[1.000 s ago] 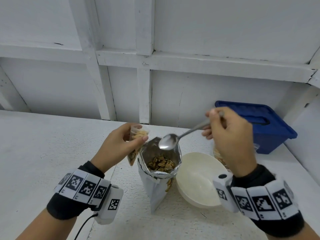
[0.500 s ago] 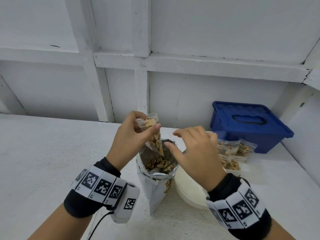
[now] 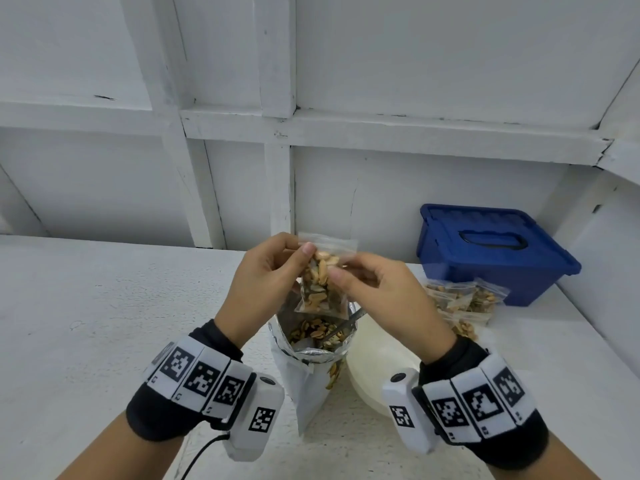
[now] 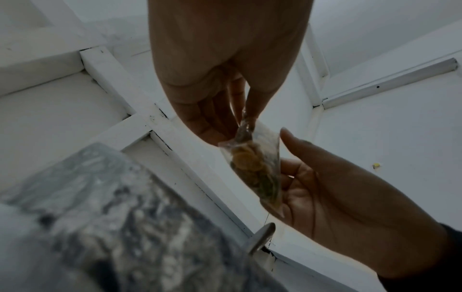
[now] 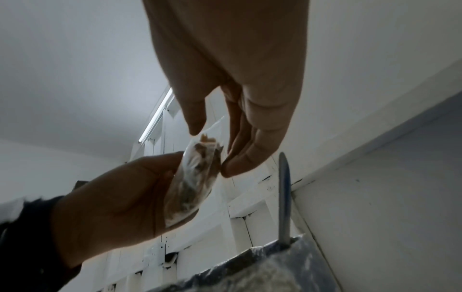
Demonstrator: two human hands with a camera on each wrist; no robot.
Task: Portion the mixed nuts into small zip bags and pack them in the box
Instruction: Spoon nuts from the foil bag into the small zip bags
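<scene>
A small clear zip bag (image 3: 323,282) of mixed nuts, crinkled and glossy, hangs long axis vertical, mouth up, above the open foil pouch (image 3: 313,355). The left hand (image 3: 265,282) pinches its upper left edge; the right hand (image 3: 379,296) pinches its right side. A metal spoon handle (image 3: 341,325) leans in the pouch.

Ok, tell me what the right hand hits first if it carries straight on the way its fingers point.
Almost certainly the small zip bag of nuts: the right hand points left at it, fingertips at or nearly on it. Behind the bag is the left hand.
</scene>
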